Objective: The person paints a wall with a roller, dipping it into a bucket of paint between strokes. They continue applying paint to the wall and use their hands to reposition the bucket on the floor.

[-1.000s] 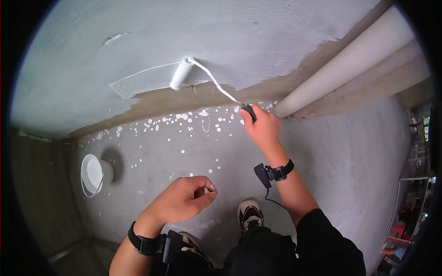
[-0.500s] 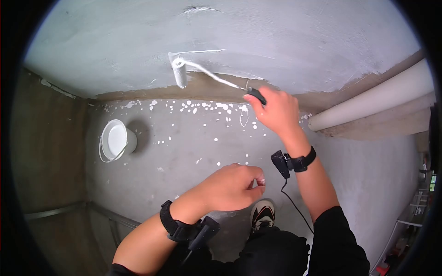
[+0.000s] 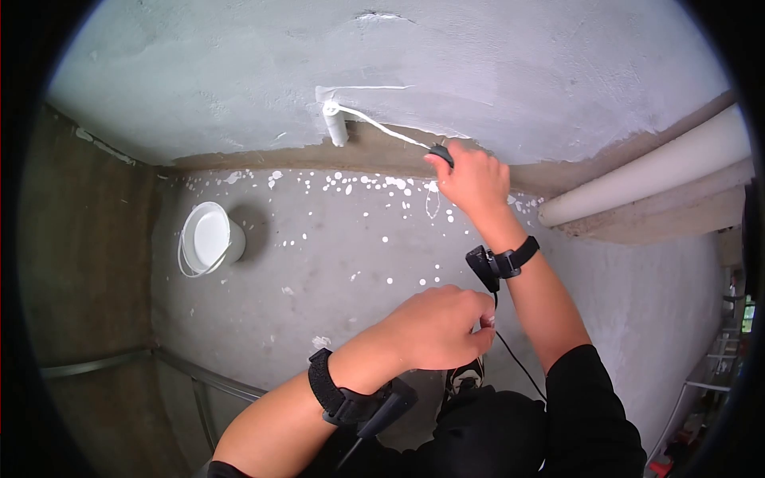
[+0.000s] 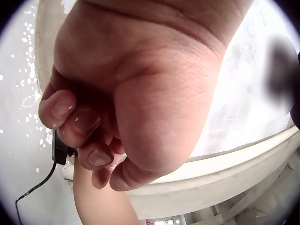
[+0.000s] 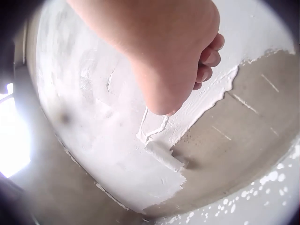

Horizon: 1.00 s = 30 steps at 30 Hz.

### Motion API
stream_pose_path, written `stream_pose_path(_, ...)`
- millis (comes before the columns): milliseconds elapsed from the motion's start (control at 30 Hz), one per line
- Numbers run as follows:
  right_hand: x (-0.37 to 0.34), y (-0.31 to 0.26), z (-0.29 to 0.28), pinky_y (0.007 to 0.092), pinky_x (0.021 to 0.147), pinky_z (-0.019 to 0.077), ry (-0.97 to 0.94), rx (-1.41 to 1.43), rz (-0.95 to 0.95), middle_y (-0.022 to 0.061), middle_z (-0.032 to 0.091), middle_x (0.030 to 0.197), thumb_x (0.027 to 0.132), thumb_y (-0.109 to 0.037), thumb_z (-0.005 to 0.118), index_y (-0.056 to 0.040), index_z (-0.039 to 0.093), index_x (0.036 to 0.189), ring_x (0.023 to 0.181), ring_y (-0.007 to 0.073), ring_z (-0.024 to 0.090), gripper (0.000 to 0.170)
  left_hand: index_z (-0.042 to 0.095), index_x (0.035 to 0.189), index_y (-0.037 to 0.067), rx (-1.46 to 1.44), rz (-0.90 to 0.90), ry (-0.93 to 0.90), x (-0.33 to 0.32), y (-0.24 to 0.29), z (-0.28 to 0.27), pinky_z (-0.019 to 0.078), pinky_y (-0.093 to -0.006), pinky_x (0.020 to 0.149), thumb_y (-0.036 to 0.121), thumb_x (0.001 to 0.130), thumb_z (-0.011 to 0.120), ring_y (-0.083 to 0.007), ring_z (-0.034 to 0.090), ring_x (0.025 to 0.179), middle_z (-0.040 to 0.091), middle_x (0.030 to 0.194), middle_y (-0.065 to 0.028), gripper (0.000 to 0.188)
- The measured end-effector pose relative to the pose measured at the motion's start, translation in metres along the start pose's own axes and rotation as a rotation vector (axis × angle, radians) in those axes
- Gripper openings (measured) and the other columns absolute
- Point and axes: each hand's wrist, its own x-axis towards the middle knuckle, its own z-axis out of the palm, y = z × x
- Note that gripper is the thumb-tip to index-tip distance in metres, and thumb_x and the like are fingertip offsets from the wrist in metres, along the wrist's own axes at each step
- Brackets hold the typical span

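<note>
In the head view my right hand (image 3: 476,182) grips the dark handle (image 3: 441,154) of a paint roller. The roller's white sleeve (image 3: 335,125) is at the lower wall, over the edge between white paint and the bare brown strip (image 3: 382,147). The right wrist view shows the same roller sleeve (image 5: 164,156) against the wall beside a wet, raised paint edge, with the handle hidden behind the hand. My left hand (image 3: 442,327) hangs in front of the body, fingers loosely curled, holding nothing. Small white specks dot its fingertips (image 4: 62,107).
A white bucket (image 3: 231,241) of white paint stands on the grey floor (image 3: 319,263) at the left. Paint drops spot the floor along the wall. A thick pale pipe (image 3: 645,167) runs along the right, and a metal frame (image 3: 203,376) lies at lower left.
The view has shifted, with wall, bucket and pipe moving across it. My right hand has moved the roller along the lower wall. My left hand appears farther right, still holding nothing.
</note>
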Motion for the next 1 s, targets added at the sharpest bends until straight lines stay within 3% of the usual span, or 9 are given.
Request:
stream_pose_path(400,-0.057,0.121,-0.019,0.0486,0.049,0.0448,0.060,-0.166,0.105,0.0115,0.063,0.062,0.090,-0.049,0.062,-0.0106,0.061,0.076,0.057,0.0386,0.062,0.041,0.065,0.093,0.002,0.009,-0.051,-0.033,0.007,0.003,0.005,0.0469,-0.0404,0.059,0.020,0.089,0.063,-0.0317,0.063,0.062,0.064,0.067,-0.0149,0.019)
stream_pose_path(733,-0.100,0.215,-0.046,0.0498,0.054,0.0471,0.039,-0.292,0.204,0.0124,0.063,0.063,0.091,-0.049,0.061,-0.0113,0.058,0.078,0.060,0.0393,0.062,0.040,0.065,0.093,0.002,-0.030,-0.133,-0.054,0.017,-0.002,0.004,0.0432,-0.0352,0.055,0.019,0.089,0.066,-0.0225,0.057,0.056,0.060,0.063,-0.0108,0.017)
stream_pose_path(867,-0.107,0.231,-0.046,0.0489,0.054,0.0478,0.029,-0.311,0.213,0.0122,0.063,0.064,0.091,-0.051,0.061,-0.0119,0.058,0.079,0.061,0.0387,0.063,0.041,0.066,0.093,0.002,-0.053,-0.232,-0.065,0.018,-0.003,0.000,0.0423,-0.0336,0.054,0.016,0.089,0.067,-0.0192,0.055,0.055,0.060,0.063,-0.0092,0.015)
stream_pose_path(1000,-0.099,0.214,-0.039,0.0463,0.051,0.0468,0.035,-0.290,0.198,0.0105,0.064,0.066,0.089,-0.049,0.063,-0.0118,0.059,0.078,0.062,0.0361,0.063,0.039,0.066,0.093,0.002,-0.042,-0.194,-0.026,0.018,-0.011,0.001,0.0425,-0.0338,0.054,0.017,0.089,0.066,-0.0193,0.055,0.055,0.060,0.063,-0.0093,0.016)
